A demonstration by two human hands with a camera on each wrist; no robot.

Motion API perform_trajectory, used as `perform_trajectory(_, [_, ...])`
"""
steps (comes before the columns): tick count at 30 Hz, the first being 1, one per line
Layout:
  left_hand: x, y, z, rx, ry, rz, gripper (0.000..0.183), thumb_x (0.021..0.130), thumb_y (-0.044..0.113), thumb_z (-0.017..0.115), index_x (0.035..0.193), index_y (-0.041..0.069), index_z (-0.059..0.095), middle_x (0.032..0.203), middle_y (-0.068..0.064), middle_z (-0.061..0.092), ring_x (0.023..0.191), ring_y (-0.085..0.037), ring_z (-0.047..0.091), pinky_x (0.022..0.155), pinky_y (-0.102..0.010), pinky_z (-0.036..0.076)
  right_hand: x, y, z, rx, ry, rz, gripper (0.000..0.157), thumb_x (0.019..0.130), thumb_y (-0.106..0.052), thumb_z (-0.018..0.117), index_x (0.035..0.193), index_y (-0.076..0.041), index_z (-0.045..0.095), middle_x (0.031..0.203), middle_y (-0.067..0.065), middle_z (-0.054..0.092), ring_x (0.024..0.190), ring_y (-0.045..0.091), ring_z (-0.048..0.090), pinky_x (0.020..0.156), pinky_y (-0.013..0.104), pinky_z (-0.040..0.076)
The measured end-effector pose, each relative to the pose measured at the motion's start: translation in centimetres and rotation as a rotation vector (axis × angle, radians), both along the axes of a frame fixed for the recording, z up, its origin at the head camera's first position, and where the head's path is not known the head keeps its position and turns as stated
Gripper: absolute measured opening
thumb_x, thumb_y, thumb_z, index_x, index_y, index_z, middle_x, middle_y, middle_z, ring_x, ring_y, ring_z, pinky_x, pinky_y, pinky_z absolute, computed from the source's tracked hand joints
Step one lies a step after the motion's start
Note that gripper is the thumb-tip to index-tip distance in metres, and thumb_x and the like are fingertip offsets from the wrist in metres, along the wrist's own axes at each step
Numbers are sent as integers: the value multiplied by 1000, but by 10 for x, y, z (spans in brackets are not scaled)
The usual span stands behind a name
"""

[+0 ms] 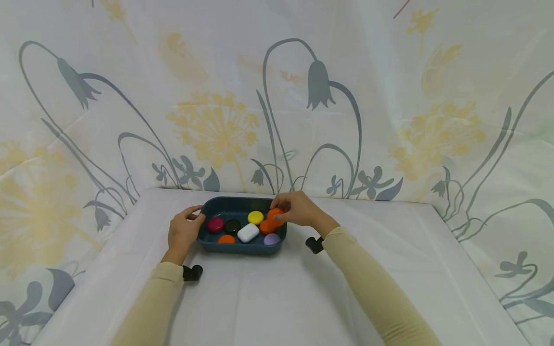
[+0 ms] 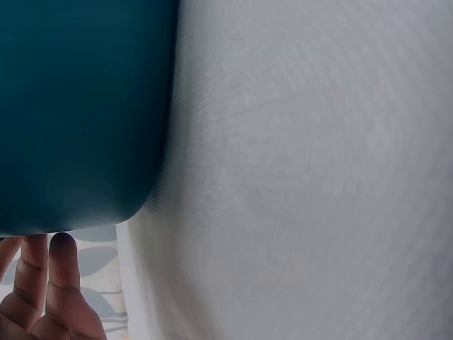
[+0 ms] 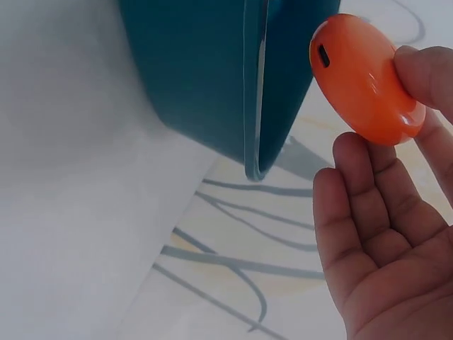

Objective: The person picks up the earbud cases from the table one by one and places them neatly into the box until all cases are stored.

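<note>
At the back of the table stands a dark teal tray (image 1: pixel 242 248) with several glossy rounded cases in it. My left hand (image 1: pixel 183 233) grips its left end, thumb at the rim; in the left wrist view, the fingers (image 2: pixel 64 273) touch the outer wall. Over the tray's right end, my right hand (image 1: pixel 298 207) pinches an orange earbud case (image 3: pixel 368 78) between thumb and fingers. A small dark port shows on that case. Just below it lies another orange case (image 1: pixel 266 227), partly covered.
Also in the tray are magenta (image 1: pixel 216 224), black (image 1: pixel 232 227), yellow (image 1: pixel 255 217), white (image 1: pixel 248 233) and lavender (image 1: pixel 271 239) cases, plus an orange case (image 1: pixel 226 239) by the near wall. A flower-patterned sheet (image 1: pixel 281 120) hangs behind the white-covered table (image 1: pixel 268 298).
</note>
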State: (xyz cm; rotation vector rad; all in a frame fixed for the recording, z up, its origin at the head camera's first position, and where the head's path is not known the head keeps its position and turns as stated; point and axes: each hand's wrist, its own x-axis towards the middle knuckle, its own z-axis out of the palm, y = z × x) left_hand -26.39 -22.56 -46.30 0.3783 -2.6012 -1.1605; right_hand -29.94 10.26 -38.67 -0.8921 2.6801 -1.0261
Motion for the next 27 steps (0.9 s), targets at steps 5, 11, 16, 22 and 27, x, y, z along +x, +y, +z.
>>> perform_trajectory(5, [0, 0, 0, 2, -1, 0, 37, 90, 32, 56, 125, 22, 65, 104, -11, 67, 88, -25, 58, 65, -27, 42, -3, 8, 5, 14, 16, -21, 20, 81, -18, 73, 101, -20, 69, 91, 2, 67, 82, 17, 59, 75, 29, 51])
perform_trajectory(11, [0, -1, 1, 10, 1, -8, 37, 91, 33, 56, 125, 21, 65, 104, -12, 67, 88, -26, 58, 65, -27, 43, -8, 19, 9, 34, 20, -59, 20, 81, -18, 72, 101, -19, 69, 90, 3, 66, 82, 18, 59, 76, 30, 52])
perform_trajectory(16, [0, -2, 1, 11, -4, -9, 37, 91, 32, 56, 126, 21, 64, 106, -13, 67, 91, -27, 58, 66, -27, 43, -12, 28, 9, 37, 57, -65, 18, 81, -14, 72, 99, -16, 69, 87, 4, 66, 79, 19, 58, 75, 30, 51])
perform_trajectory(22, [2, -1, 1, 15, 2, -8, 37, 91, 31, 56, 126, 21, 64, 107, -13, 67, 93, -27, 58, 67, -28, 42, -15, 39, 5, 70, 58, -111, 19, 81, -14, 73, 99, -17, 69, 88, 4, 66, 80, 19, 58, 75, 31, 50])
perform_trajectory(27, [1, -1, 2, 22, -14, -9, 38, 91, 32, 55, 127, 22, 64, 110, -12, 66, 95, -27, 57, 68, -28, 42, -17, 47, 2, 99, 31, -157, 20, 82, -14, 73, 101, -17, 68, 89, 6, 66, 82, 21, 58, 76, 32, 51])
